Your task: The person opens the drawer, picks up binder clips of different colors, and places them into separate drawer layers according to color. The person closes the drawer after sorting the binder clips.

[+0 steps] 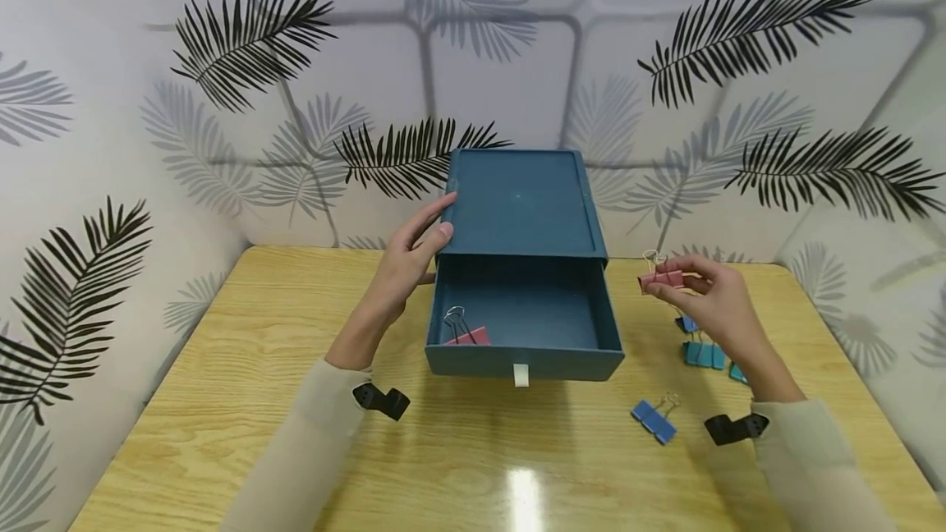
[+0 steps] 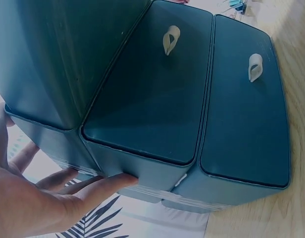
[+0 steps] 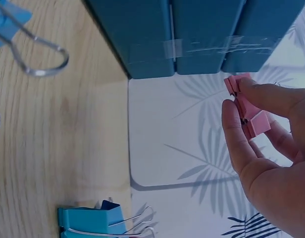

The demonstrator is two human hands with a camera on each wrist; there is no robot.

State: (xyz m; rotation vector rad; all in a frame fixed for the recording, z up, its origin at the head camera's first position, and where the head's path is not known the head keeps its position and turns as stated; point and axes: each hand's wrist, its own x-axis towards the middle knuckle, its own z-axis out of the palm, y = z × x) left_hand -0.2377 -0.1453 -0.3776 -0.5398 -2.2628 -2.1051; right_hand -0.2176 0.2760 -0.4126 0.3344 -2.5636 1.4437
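A dark teal drawer unit (image 1: 517,204) stands at the back of the table, its top drawer (image 1: 532,364) pulled out. A pink binder clip (image 1: 476,337) lies inside that drawer at the front left corner. My left hand (image 1: 405,269) rests against the unit's left side, fingers extended along it; the left wrist view shows the hand (image 2: 48,198) touching the side beside the stacked drawers. Right of the unit and above the table, my right hand (image 1: 717,294) pinches another pink binder clip (image 1: 660,280) between thumb and fingers. The right wrist view shows this clip (image 3: 249,106) from below.
A blue binder clip (image 1: 654,421) lies on the table right of the drawer. Several more blue and teal clips, among them a teal one (image 1: 704,355), lie under my right forearm. Two lower drawers with white pull tabs (image 2: 255,67) are closed. A leaf-patterned wall (image 1: 502,89) stands behind.
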